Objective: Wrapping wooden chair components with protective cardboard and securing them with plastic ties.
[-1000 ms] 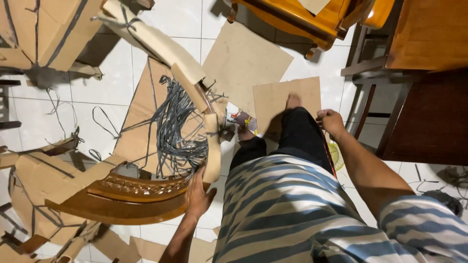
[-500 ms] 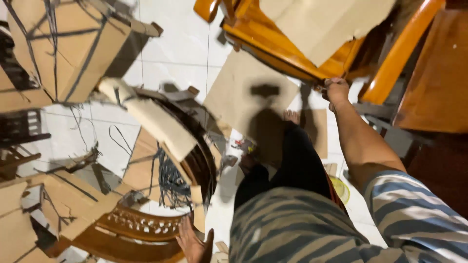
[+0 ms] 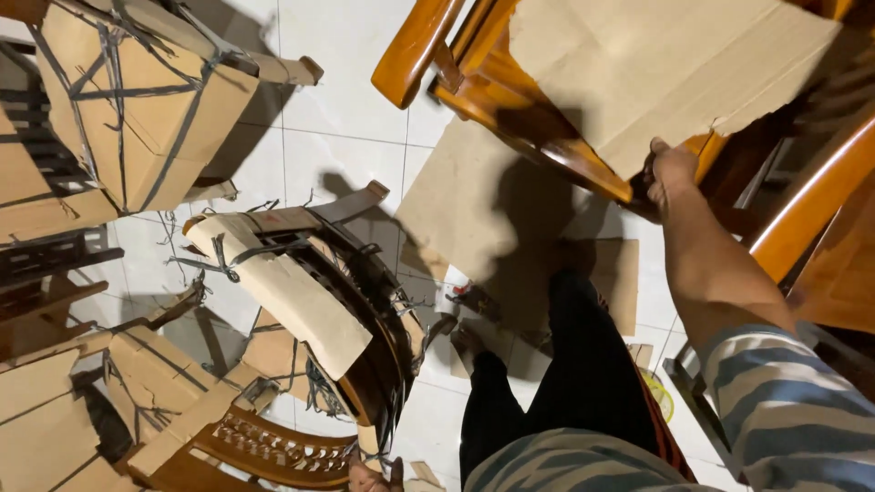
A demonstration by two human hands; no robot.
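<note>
The right hand (image 3: 673, 169) has climbed from the person's knee and now clamps the edge of the glossy orange wooden chair (image 3: 510, 100), just under its torn cardboard sheet (image 3: 656, 64). Down low, the left hand (image 3: 369, 476) has slid almost out of view, fingers closed on the cardboard-wrapped curved brown chair (image 3: 310, 292) lying on the white tiled floor (image 3: 346, 118).

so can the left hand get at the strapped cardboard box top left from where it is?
Probably not. The left hand grips the wrapped chair at the bottom edge; the cardboard box sits well beyond, with that chair between.
</note>
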